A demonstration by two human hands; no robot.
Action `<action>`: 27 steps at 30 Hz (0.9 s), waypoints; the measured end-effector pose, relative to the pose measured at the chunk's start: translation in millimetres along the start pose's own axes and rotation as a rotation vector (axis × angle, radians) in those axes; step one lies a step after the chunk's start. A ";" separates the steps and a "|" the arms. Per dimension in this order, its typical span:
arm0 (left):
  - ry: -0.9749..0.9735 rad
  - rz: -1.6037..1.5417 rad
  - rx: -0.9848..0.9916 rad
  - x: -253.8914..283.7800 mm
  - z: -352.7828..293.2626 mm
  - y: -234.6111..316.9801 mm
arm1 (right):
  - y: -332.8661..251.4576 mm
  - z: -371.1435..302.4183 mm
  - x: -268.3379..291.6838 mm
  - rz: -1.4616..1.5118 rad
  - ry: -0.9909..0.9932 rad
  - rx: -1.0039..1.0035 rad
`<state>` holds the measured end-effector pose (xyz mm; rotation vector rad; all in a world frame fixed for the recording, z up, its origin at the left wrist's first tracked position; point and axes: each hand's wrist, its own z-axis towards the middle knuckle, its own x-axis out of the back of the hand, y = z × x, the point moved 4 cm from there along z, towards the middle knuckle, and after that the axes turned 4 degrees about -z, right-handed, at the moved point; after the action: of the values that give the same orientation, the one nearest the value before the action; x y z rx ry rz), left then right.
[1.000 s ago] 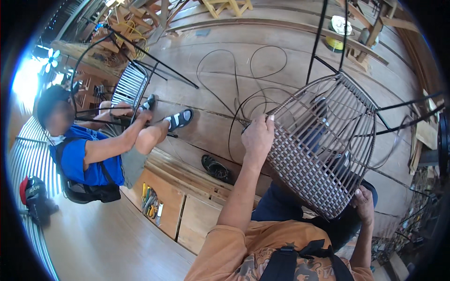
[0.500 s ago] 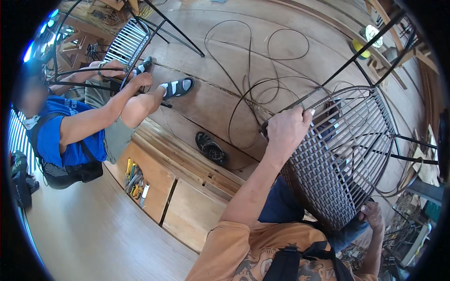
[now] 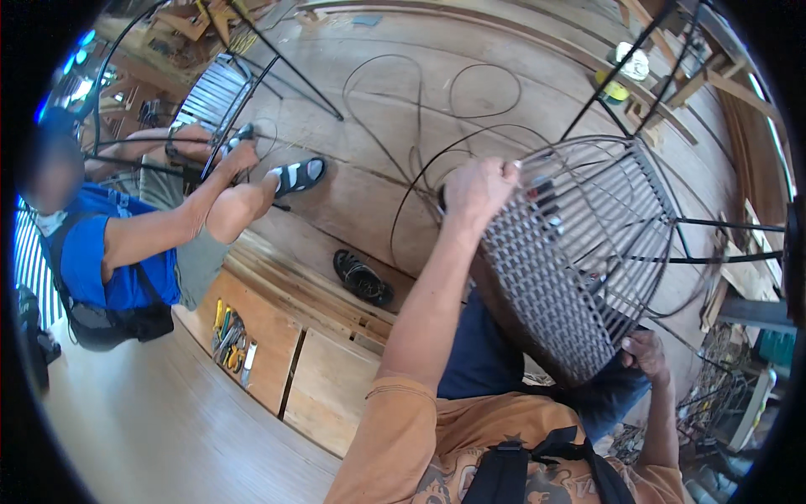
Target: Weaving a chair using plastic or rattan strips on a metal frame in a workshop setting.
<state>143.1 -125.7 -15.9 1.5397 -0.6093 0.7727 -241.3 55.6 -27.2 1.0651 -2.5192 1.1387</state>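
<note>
A brown woven chair seat (image 3: 550, 290) on a black metal frame lies tilted across my lap. Its near part is tightly woven; beyond, bare slats spread out like a fan. My left hand (image 3: 478, 197) is closed at the upper left edge of the weave, thumb and finger pinched on a thin brown weaving strand. By the lower right edge, my right hand (image 3: 645, 353) has its fingers curled in; what they hold is hidden. More of the strand (image 3: 417, 118) trails in loose loops over the floor.
At the left a person in a blue shirt (image 3: 126, 252) works on another chair frame (image 3: 214, 92). Pliers and other hand tools (image 3: 231, 340) lie in a wooden recess. A black sandal (image 3: 363, 277) is on the floor. A yellow-and-white roll (image 3: 623, 71) stands far right.
My left hand has moved left and slightly up. The chair has shifted a little left in view, and my right hand sits slightly higher and further left. The view has also shifted slightly.
</note>
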 end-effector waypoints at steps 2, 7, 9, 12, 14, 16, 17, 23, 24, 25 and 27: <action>-0.003 0.030 -0.004 7.7 12.3 -1.7 | -16.2 3.6 -17.7 0.103 0.014 0.079; 0.006 0.107 -0.022 11.4 31.8 -2.1 | -10.0 5.9 -43.5 0.280 0.044 0.156; -0.007 0.118 -0.033 5.7 36.3 0.9 | -9.4 2.1 -46.5 0.350 0.050 0.138; 0.026 0.120 -0.079 -0.7 43.4 -0.1 | -12.3 4.1 -44.8 0.193 0.139 0.257; 0.025 0.106 -0.070 -2.7 47.4 -8.4 | -11.6 8.0 -46.6 0.189 0.107 0.261; 0.028 0.158 -0.056 -0.8 46.9 -12.8 | -2.6 8.0 -49.6 0.398 0.031 0.270; 0.055 0.207 -0.060 7.5 47.0 -4.6 | -2.2 4.0 -48.2 0.535 0.029 0.287; -0.027 0.290 0.027 -7.5 64.2 -14.8 | 8.2 2.2 -57.6 0.489 0.125 0.317; -0.028 0.279 0.025 -12.5 65.5 -11.9 | 17.7 8.5 -60.8 0.272 0.189 0.363; -0.012 0.281 0.038 -11.4 63.4 -15.6 | 10.5 9.8 -59.5 0.154 0.041 0.147; -0.001 0.291 0.047 -13.2 59.0 -11.3 | 12.6 12.9 -55.1 0.078 0.208 0.442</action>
<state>150.6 -183.8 -35.0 1.5123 -0.8329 1.0111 -208.1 81.8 -66.9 0.8804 -2.2187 1.7847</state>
